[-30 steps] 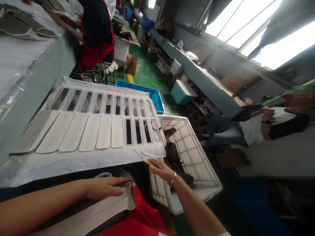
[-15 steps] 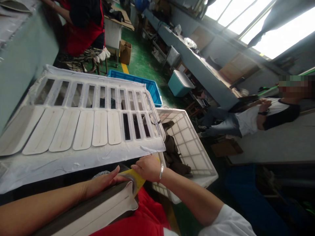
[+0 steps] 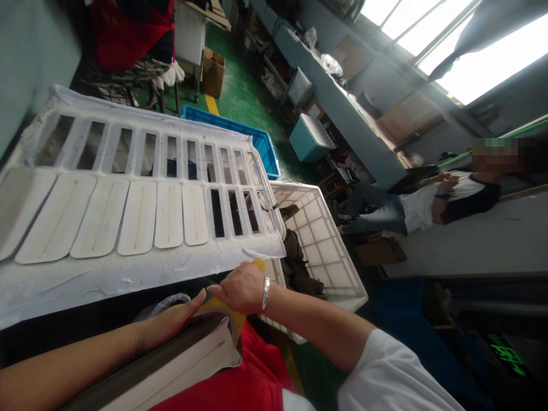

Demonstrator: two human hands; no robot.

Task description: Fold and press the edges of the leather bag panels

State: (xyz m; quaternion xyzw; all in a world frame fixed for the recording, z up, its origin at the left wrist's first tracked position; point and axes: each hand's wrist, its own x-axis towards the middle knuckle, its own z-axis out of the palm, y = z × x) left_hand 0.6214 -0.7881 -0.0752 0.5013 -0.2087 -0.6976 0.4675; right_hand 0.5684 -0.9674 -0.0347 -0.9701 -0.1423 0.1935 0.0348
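My right hand point(image 3: 242, 285) is closed around a flat yellow piece point(image 3: 238, 325); one end pokes out above the knuckles and a wider part shows below. That lower part lies against the end of a long folded piece point(image 3: 180, 365), dark grey outside and off-white inside with a line along it. My left hand point(image 3: 182, 317) grips this folded piece near the same end, thumb stretched toward the right hand and other fingers partly hidden. Just beyond is a white cloth-covered rack point(image 3: 149, 265) with rows of slots, several rounded off-white panels point(image 3: 100, 217) lying on it.
A white crate point(image 3: 329, 251) with dark items stands right of the rack, a blue crate point(image 3: 231, 137) behind it. One person point(image 3: 454, 200) is at the right; another in a red apron point(image 3: 128, 34) is at the far left. A long bench point(image 3: 338, 103) runs under the windows.
My right hand has moved left and slightly up with the yellow piece, closer to my left hand. The view has shifted a little; the rack and crates appear slightly further left.
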